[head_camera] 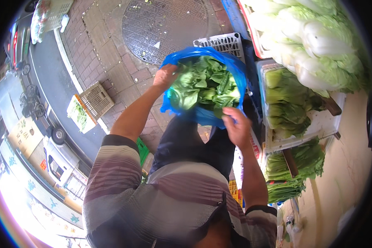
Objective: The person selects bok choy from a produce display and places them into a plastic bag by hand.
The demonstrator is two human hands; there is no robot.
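A blue plastic bag point(239, 68), wide at its mouth, holds leafy green vegetables point(209, 83) in front of my legs. My left hand point(166, 76) is at the left side of the bag's rim, fingers curled over the edge by the leaves. At the lower right of the rim is my right hand point(236, 125), its thumb and forefinger pinching a green leaf point(218, 112) at the near edge. The bag hides what lies under it.
Chinese cabbages point(313, 43), a tray of leafy greens point(286, 102) and more greens point(303, 158) are on a stand at right. A white plastic crate point(220, 42) lies beyond the bag. A beige crate point(97, 100) stands left by the road; a manhole cover point(161, 24) is ahead.
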